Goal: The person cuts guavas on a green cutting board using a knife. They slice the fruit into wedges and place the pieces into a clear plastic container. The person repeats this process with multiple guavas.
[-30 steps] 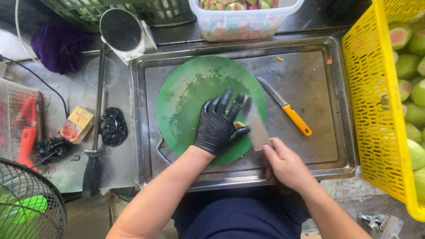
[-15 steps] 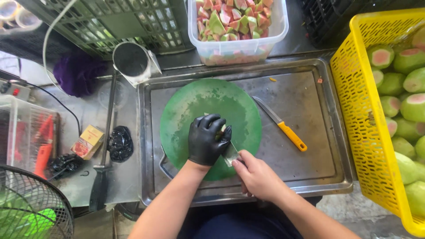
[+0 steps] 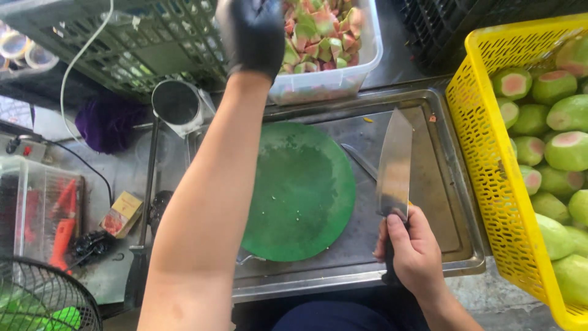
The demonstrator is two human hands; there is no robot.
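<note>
Reaching up now, the gloved left hand (image 3: pixel 252 34) has left the green cutting board (image 3: pixel 300 190) and sits over the tub of fruit chunks (image 3: pixel 334 37); can't tell its grip. Right hand (image 3: pixel 415 251) has lifted the cleaver (image 3: pixel 395 162), fist tight around the handle, blade pointing away beside the board.

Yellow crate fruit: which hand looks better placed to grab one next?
Probably the left hand: it looks free, above the tub of cut fruit. The right hand, nearer the yellow crate, grips the knife.

My left hand (image 3: pixel 254 34) in a matt black rubber glove, polished steel knife (image 3: pixel 394 162) in my bare right hand (image 3: pixel 416 254), matt green plastic board (image 3: pixel 300 190) beside it, dull scuffed metal tray (image 3: pixel 444 202) beneath, glossy yellow plastic basket (image 3: pixel 490 165) further right
</note>
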